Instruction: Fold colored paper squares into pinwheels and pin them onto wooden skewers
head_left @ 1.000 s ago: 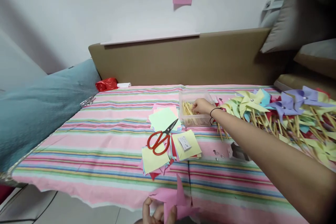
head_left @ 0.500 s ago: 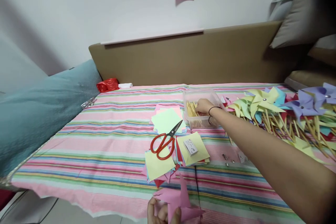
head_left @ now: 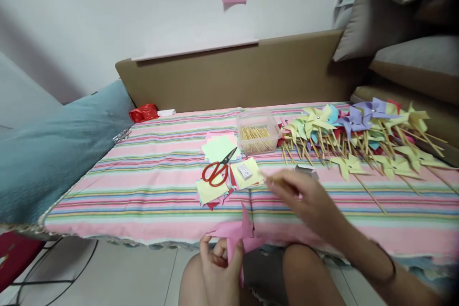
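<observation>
My left hand (head_left: 224, 258) pinches a pink paper pinwheel (head_left: 234, 234) low in the view, above my knees, its blades folded in to the middle. Out over the cloth is my right hand (head_left: 304, 191), blurred, its fingers closed together on what looks like a wooden stick (head_left: 275, 180), mostly hidden. Near its fingertips lies a stack of square paper (head_left: 255, 178) with a small white box (head_left: 245, 171) on top. Red-handled scissors (head_left: 219, 168) rest across two other paper piles. Behind them stands a clear plastic box (head_left: 258, 146) holding many wooden sticks (head_left: 253, 133).
Many finished pinwheels (head_left: 353, 120) on sticks lie heaped at the right on the striped cloth (head_left: 143, 191). A red plastic bundle (head_left: 144, 113) sits at the back left. Grey cushions (head_left: 362, 19) and a brown backrest (head_left: 215, 74) border the far side.
My right hand has left the stick box and come back toward me, fingers closed. My left hand still holds the pink pinwheel. The view has shifted, showing my knees and more pinwheels.
</observation>
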`<act>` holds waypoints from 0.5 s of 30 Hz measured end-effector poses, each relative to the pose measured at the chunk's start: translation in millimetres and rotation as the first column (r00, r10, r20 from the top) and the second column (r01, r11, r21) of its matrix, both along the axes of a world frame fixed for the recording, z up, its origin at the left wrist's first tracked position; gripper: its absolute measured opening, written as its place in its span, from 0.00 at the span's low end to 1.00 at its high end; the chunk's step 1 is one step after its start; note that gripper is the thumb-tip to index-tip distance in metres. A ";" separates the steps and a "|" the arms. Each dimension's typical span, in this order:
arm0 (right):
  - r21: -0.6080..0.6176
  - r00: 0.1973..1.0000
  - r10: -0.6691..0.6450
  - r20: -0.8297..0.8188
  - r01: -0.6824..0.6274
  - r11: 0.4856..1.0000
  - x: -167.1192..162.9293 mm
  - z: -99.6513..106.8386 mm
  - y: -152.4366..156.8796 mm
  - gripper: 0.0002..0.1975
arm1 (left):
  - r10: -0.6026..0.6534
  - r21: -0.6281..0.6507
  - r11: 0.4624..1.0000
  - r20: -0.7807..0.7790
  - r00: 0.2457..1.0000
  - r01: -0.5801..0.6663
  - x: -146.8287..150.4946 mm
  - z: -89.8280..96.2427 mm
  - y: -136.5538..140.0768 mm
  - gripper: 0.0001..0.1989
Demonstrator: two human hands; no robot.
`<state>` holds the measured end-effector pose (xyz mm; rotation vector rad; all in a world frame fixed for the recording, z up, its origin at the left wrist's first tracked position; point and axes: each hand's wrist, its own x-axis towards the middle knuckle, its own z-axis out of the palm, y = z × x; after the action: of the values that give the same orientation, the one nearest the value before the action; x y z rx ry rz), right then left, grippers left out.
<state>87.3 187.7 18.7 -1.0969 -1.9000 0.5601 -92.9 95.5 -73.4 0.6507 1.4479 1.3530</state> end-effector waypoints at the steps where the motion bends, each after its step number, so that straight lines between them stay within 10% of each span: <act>1: -0.020 0.999 0.042 -0.013 -0.042 0.999 -0.6 -9.5 -26.7 0.07 | 0.036 0.013 0.999 -0.001 0.999 -0.036 6.2 4.1 -4.8 0.26; 6: 0.216 1.000 0.007 -0.027 -0.001 0.976 1.4 -46.0 -111.0 0.08 | 0.058 0.043 0.997 0.025 0.998 -0.059 37.1 32.4 -27.2 0.26; 15: 0.446 0.960 -0.167 0.226 0.051 0.894 19.6 -62.6 -154.8 0.21 | -0.069 0.061 0.996 0.167 0.984 0.060 67.1 73.0 -59.3 0.20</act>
<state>106.9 32.9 -43.9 -1.0021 -2.0374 -0.0880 -25.8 36.2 -0.4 0.5984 1.2478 1.3677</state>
